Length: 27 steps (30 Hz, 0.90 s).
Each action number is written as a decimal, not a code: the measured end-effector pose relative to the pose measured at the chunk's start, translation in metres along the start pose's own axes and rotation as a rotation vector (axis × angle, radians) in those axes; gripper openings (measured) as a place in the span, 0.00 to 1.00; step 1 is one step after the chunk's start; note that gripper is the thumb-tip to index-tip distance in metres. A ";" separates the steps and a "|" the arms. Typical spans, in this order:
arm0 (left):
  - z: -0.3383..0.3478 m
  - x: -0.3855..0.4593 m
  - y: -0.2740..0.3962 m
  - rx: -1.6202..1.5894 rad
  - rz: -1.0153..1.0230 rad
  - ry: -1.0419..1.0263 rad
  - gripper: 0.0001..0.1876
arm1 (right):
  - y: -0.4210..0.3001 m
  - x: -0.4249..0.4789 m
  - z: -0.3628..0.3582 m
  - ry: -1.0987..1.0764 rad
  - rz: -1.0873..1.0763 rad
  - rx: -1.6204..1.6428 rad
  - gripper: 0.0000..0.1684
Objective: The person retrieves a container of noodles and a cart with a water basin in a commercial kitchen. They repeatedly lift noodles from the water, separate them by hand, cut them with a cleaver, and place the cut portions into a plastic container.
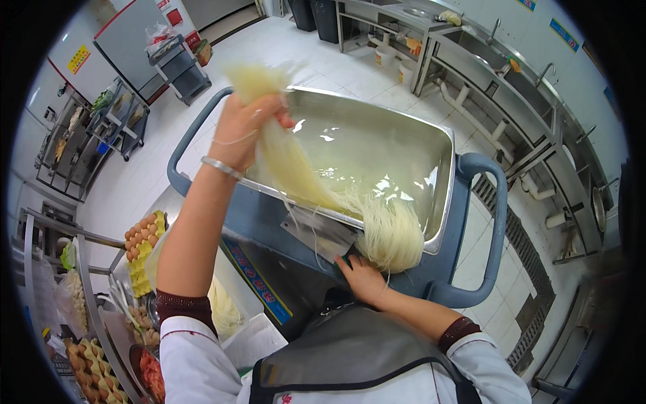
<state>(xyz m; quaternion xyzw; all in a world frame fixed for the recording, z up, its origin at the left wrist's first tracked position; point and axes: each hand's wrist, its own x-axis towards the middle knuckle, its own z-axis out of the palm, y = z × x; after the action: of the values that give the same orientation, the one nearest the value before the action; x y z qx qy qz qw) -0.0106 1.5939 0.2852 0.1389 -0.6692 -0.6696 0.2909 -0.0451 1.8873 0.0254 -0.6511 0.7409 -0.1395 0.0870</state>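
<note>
My left hand (252,123) is raised over the left end of a deep steel pan (449,166), closed around a long bundle of pale noodles (292,161). The bundle slopes down to the pan's near rim, where a thick clump of thin noodles (393,232) hangs over the edge. Cloudy liquid lies in the pan. My right hand (361,275) grips the green handle of a cleaver (320,235), whose wide blade lies beside the near rim with loose strands by it. The far ends of the bundle are blurred.
The pan rests on a blue-grey plastic cart (494,222). At the left are an egg tray (141,242), a white container of noodles (224,308) and a bowl of red food (151,373). Steel sinks (504,70) line the right wall; a floor drain grate (520,237) runs beside the cart.
</note>
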 end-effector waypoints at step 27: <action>-0.035 0.102 0.071 -0.682 0.514 -0.127 0.06 | 0.075 0.249 -0.289 0.392 0.042 1.505 0.14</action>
<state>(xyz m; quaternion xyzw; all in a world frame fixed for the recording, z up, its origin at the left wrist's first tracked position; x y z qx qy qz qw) -0.0568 1.5116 0.3730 -0.1779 -0.4391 -0.7652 0.4359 -0.2395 1.6763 0.2880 -0.3660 0.4610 -0.7158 0.3757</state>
